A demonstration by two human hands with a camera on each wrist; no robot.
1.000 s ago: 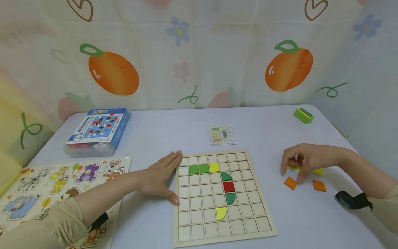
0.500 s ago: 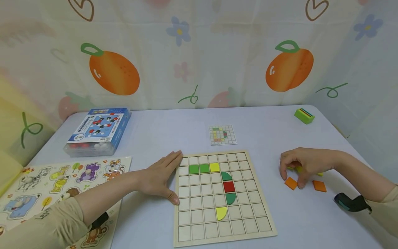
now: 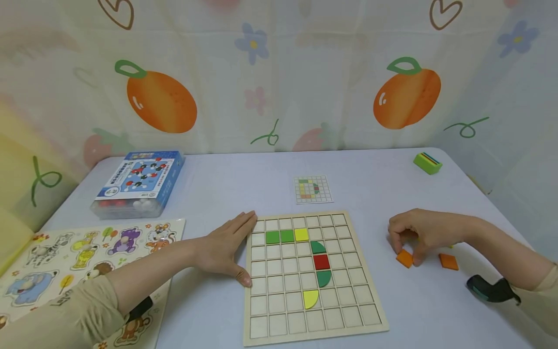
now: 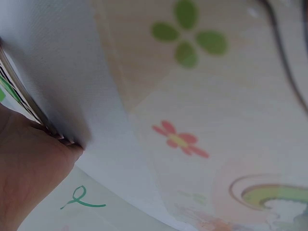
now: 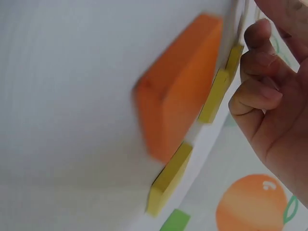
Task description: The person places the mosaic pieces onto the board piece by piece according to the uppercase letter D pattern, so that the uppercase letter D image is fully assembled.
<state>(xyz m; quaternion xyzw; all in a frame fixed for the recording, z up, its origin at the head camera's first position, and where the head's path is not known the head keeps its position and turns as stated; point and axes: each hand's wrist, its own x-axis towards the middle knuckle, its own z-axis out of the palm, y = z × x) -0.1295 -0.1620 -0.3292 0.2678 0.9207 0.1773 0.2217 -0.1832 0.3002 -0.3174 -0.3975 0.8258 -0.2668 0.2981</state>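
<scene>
My left hand (image 3: 226,249) rests with spread fingers along the left edge of the wooden grid board (image 3: 316,337). In the board's cells lie two green squares (image 3: 280,236), a yellow square (image 3: 301,234), a red square (image 3: 321,262), two green rounded pieces (image 3: 324,278) and a yellow rounded piece (image 3: 310,299). Right of the board, my right hand (image 3: 429,232) pinches an orange square tile (image 3: 404,259) between thumb and forefinger, close over the table. Another orange square tile (image 3: 448,261) lies beside the hand. Yellow tiles (image 5: 215,96) show near the curled fingers in the right wrist view, mostly hidden from the head view.
A small printed pattern card (image 3: 313,189) lies behind the board. A green block (image 3: 427,163) stands at the back right. To the left are a boxed molecule set (image 3: 138,182) and an animal puzzle board (image 3: 100,247), partly under the left forearm.
My right hand has come down and toward me, slightly left, and now pinches the orange tile, which has shifted a little left. The left hand has stayed on the board.
</scene>
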